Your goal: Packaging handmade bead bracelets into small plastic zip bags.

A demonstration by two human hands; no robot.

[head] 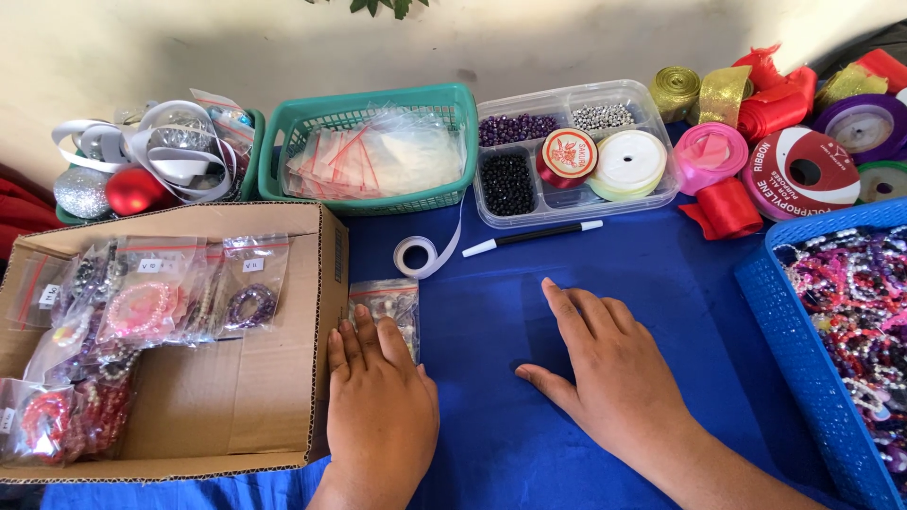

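The small clear bag of beads (389, 304) lies flat on the blue cloth of the bench (586, 283), just beside the right wall of the cardboard box (236, 397). We rest our left hand (378, 406) palm down on its near end, fingers (364, 340) stretched out and close together, covering the lower part of the bag but not clamped on it. Our right hand (614, 378) lies flat on the bare cloth, well apart from the bag, with its fingers together and the thumb spread out to the left; it holds nothing.

Inside the box we see more small bags with bracelets (151, 302), pink, purple and red, leaning against the left and back walls. Behind the bead bag a loose roll of white ribbon (420, 253) lies near a black pen with a white cap (531, 238). Farther back stands a green basket (378, 104) full of empty clear bags with red strips, and next to it a clear compartment tray (576, 151) with dark, purple and silver beads and two spools. Red, pink and gold ribbon rolls (746, 142) crowd the far right corner. A blue basket (803, 359) at the right edge holds a heap of mixed bead bracelets. At the far left we see round ornaments (123, 189), red and silver, under loops of white ribbon.
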